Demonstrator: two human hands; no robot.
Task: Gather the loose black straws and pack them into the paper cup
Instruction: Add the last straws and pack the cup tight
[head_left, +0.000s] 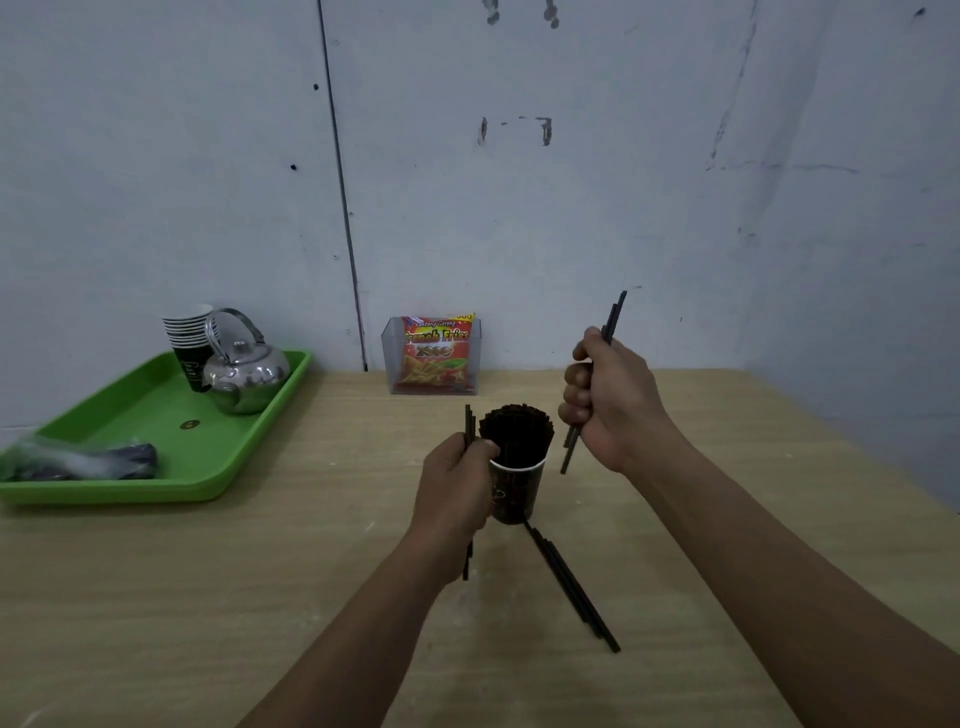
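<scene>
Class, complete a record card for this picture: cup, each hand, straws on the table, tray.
Cup: dark paper cup, upright, packed with black straws
Left hand: grips a few straws beside the cup
Right hand: grips more straws, raised
Table: loose straw bundle lying on light wooden table
Tray: green plastic tray holding steel kettle, stacked cups

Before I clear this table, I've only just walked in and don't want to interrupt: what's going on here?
A person is packing black straws into a paper cup on the wooden table. The cup is already crammed with them, standing upright. The left grip holds a few straws right beside the cup, and the right grip holds another small bunch, raised to the cup's right. Several loose straws lie on the table in front of the cup.
</scene>
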